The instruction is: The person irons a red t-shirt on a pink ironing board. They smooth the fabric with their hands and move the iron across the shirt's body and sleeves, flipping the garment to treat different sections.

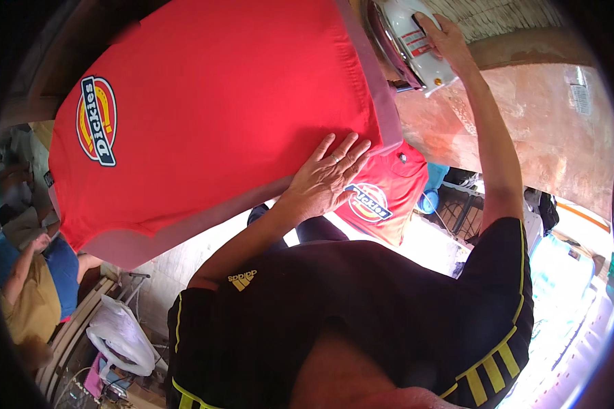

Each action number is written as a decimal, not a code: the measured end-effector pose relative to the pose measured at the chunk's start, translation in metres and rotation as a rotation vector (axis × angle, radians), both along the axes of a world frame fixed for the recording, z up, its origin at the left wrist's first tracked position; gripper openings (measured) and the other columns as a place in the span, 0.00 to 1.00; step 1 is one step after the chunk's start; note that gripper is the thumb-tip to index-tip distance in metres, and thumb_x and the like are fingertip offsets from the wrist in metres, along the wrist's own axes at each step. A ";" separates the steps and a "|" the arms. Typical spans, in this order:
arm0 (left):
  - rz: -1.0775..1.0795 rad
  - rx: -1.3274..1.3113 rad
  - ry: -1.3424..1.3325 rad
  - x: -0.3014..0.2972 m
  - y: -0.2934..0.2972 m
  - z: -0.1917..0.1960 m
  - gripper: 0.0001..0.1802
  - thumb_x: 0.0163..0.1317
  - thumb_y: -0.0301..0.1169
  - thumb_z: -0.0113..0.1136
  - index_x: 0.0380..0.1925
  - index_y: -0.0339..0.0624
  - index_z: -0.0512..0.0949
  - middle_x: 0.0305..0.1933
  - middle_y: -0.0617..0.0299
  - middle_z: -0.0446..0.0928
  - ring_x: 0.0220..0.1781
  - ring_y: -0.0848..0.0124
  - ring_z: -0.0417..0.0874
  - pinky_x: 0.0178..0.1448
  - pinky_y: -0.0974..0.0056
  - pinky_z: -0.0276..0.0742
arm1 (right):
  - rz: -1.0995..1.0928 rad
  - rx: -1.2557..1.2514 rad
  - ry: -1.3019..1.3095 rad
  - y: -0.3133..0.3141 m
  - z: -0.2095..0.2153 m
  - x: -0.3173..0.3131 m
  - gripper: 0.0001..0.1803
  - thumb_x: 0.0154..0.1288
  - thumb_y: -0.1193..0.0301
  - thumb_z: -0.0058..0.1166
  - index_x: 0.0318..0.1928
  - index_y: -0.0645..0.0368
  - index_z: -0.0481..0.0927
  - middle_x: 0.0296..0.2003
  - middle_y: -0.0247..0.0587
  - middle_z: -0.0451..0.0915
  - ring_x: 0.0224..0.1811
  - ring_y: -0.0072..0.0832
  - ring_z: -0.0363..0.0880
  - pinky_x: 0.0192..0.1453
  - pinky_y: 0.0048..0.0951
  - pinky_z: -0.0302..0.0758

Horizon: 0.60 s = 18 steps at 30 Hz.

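Left hand (327, 178) lies flat with fingers spread, palm pressing down on the lower edge of a bright red cotton T-shirt (211, 102) with a round blue, yellow and red chest badge; it grips nothing. That shirt is stretched smooth over a pinkish padded ironing board (382, 102), filling most of the upper left of the view. Right hand (447, 41) reaches up and away, fingers curled over the top of a white electric iron with a shiny metal soleplate (406, 41), which stands just past the far end of the board, beside a reddish-brown worn counter (525, 129). A second red garment with the same kind of badge (382, 198) hangs below the board's edge, just beside the left hand. Both forearms rise from a black shirt with yellow stripes (361, 320). At far left, another person (31, 279) in blue and tan sits low, well apart.
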<state>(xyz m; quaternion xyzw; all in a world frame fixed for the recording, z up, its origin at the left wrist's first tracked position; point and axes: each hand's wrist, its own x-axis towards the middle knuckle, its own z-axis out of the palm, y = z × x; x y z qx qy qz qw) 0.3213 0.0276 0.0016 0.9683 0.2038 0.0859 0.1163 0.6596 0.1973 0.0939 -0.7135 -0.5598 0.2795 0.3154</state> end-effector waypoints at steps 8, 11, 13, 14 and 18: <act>-0.017 0.082 -0.056 -0.001 -0.001 -0.009 0.40 0.65 0.49 0.55 0.72 0.40 0.59 0.79 0.55 0.53 0.80 0.58 0.51 0.80 0.53 0.46 | 0.134 -0.031 0.029 -0.033 0.037 -0.059 0.22 0.70 0.51 0.57 0.46 0.58 0.79 0.18 0.26 0.69 0.17 0.13 0.62 0.19 0.20 0.57; -0.018 0.063 -0.091 0.000 -0.001 -0.014 0.34 0.66 0.45 0.51 0.70 0.41 0.64 0.78 0.54 0.56 0.80 0.57 0.52 0.80 0.53 0.45 | 0.111 0.061 -0.046 -0.027 0.025 -0.127 0.22 0.71 0.55 0.57 0.52 0.61 0.76 0.21 0.33 0.74 0.20 0.18 0.69 0.24 0.24 0.65; 0.001 0.080 -0.092 0.000 -0.003 -0.017 0.40 0.63 0.48 0.57 0.71 0.40 0.61 0.79 0.54 0.53 0.80 0.59 0.52 0.79 0.53 0.47 | 0.101 0.118 -0.096 -0.024 0.018 -0.153 0.24 0.71 0.57 0.56 0.56 0.63 0.75 0.23 0.37 0.78 0.22 0.21 0.74 0.26 0.27 0.71; 0.005 0.071 -0.094 0.000 -0.003 -0.018 0.40 0.63 0.47 0.58 0.72 0.41 0.61 0.79 0.54 0.53 0.80 0.59 0.52 0.79 0.53 0.47 | 0.201 0.095 -0.271 -0.002 0.013 -0.145 0.28 0.70 0.57 0.56 0.61 0.63 0.71 0.39 0.53 0.77 0.41 0.40 0.74 0.45 0.38 0.70; -0.049 0.014 -0.076 0.000 -0.002 -0.011 0.40 0.63 0.45 0.59 0.72 0.44 0.61 0.79 0.56 0.53 0.80 0.61 0.51 0.79 0.52 0.48 | 0.180 0.358 -0.526 0.065 -0.010 -0.143 0.29 0.70 0.58 0.53 0.64 0.61 0.69 0.43 0.68 0.81 0.48 0.61 0.80 0.56 0.48 0.75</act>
